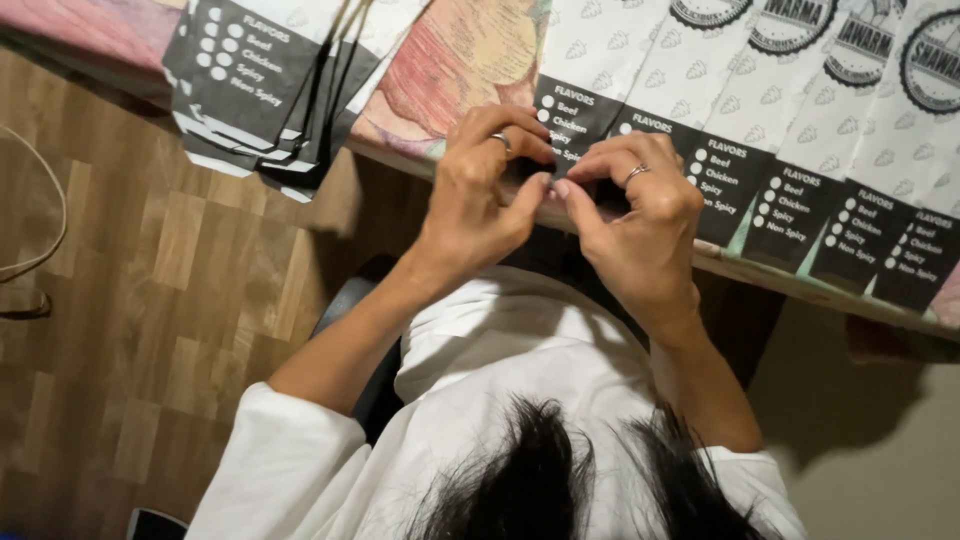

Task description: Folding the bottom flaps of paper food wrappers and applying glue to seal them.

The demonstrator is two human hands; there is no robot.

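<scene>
both hands (555, 190) raised together — fingertips pinched, thumbs touching.

Both hands, left hand (485, 190) and right hand (635, 215), cover the dark end of the paper sleeve (575, 120) they pinch, so the fold itself can't be seen. Row of sleeves (800, 150) runs off the top and right edges. Side stack of sleeves (260, 90) is cut at top too; cord (45, 200) exits left.

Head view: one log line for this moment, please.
left hand: pinching paper bag edge | right hand: pinching same edge | bags: overlapped row on table | spare stack: table's far left
</scene>
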